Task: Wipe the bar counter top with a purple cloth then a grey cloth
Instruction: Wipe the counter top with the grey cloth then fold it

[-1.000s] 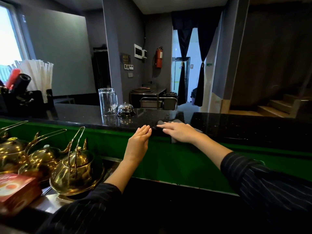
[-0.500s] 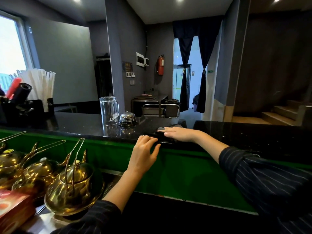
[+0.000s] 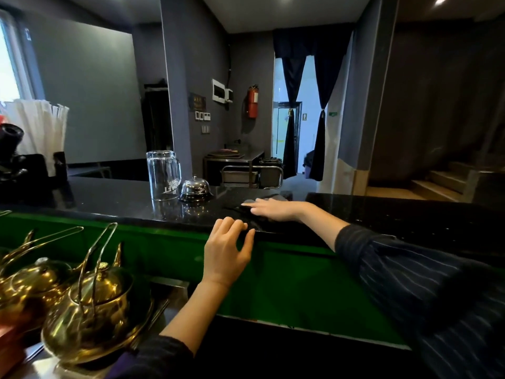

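The black glossy bar counter top (image 3: 382,214) runs across the head view above a green front panel. A dark greyish cloth (image 3: 274,198) lies on it right of the middle; its exact colour is hard to tell in the dim light. My right hand (image 3: 273,209) lies flat on the cloth with fingers stretched to the left, covering most of it. My left hand (image 3: 226,247) rests at the counter's near edge, fingertips curled onto the top and thumb against the rim, holding nothing. No second cloth is in view.
A clear glass jug (image 3: 163,175) and a chrome call bell (image 3: 195,188) stand on the counter just left of the cloth. Brass teapots (image 3: 93,310) sit on the lower shelf at left. A straw holder (image 3: 41,132) and dark containers stand far left.
My right hand slid the cloth away from the near edge, farther onto the counter. My left hand drew back from beside it to the counter's near rim.
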A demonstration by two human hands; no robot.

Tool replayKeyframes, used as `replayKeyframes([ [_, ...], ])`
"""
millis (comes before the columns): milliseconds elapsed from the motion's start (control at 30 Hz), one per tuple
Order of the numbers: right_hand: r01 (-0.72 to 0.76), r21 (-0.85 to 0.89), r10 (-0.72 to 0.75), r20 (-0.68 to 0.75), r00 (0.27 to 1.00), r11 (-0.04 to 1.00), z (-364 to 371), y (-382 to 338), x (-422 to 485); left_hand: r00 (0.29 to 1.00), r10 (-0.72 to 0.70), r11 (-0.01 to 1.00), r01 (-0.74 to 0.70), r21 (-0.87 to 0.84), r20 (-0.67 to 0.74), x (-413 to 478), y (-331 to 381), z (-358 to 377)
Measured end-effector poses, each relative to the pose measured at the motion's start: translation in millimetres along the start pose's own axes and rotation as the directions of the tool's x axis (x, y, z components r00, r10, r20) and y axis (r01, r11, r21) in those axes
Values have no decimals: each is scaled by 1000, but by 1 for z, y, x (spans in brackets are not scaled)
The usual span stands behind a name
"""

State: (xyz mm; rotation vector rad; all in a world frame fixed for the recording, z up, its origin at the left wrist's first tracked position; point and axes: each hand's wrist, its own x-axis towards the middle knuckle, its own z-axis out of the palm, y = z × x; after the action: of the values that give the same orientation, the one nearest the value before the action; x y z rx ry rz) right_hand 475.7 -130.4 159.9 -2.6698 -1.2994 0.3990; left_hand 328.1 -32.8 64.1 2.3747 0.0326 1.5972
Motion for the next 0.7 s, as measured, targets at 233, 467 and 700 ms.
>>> replayKeyframes([
  [233, -104, 62, 106, -32, 994, 993, -18, 72, -30, 999, -44, 999, 44, -21, -20, -4, 3, 10],
  [467, -305, 66, 306, -14, 952, 950, -31, 66, 25, 996, 11, 999, -14, -33, -90, -5, -3, 16],
  [700, -96, 24, 95, 39, 995, 995, -11, -4, 30, 995, 88, 996, -87, 8, -52, -7, -4, 12],
])
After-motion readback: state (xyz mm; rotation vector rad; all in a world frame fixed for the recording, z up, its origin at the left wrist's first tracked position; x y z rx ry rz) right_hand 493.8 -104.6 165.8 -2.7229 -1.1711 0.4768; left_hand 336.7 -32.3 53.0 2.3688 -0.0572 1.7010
